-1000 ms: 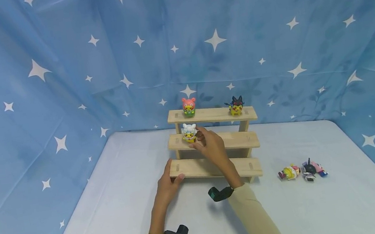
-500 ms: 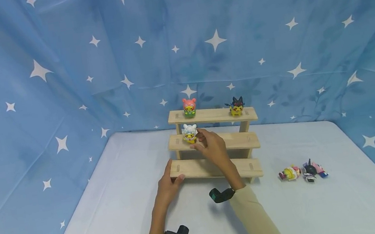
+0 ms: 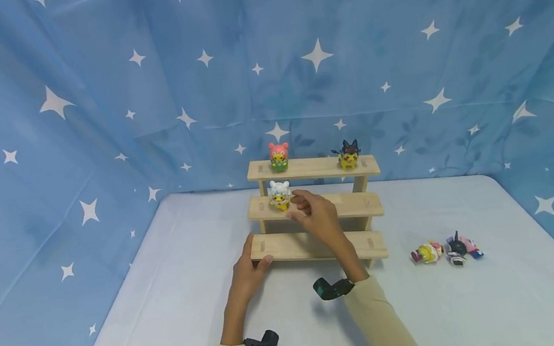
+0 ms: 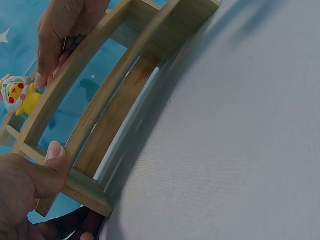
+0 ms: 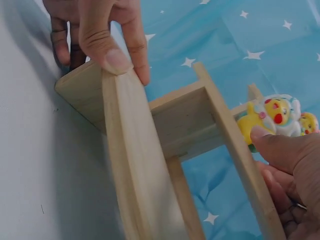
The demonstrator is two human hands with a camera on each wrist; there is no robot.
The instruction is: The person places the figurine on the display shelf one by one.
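A three-tier wooden display shelf (image 3: 319, 244) stands on the white table. My left hand (image 3: 246, 275) grips the left end of its lowest tier, thumb on the front edge and fingers round the side. On the left of the middle tier stands a small yellow figurine in a white fluffy hood (image 3: 280, 196). My right hand (image 3: 319, 214) is just right of this figurine, fingers bent and slightly parted from it in the head view. In the right wrist view the thumb (image 5: 275, 147) overlaps the figurine's lower part; whether it touches cannot be told.
On the top tier stand a figurine in a pink hood (image 3: 279, 157) and a figurine in a black hood (image 3: 348, 154). Right of the shelf, a yellow-clad figurine (image 3: 428, 252) and a dark and pink cluster of figurines (image 3: 462, 248) lie on the table. A blue starred curtain (image 3: 373, 65) hangs behind.
My right hand has drawn slightly to the right, away from the white-hooded figurine, which stays upright on the middle tier. My left hand keeps its grip on the shelf.
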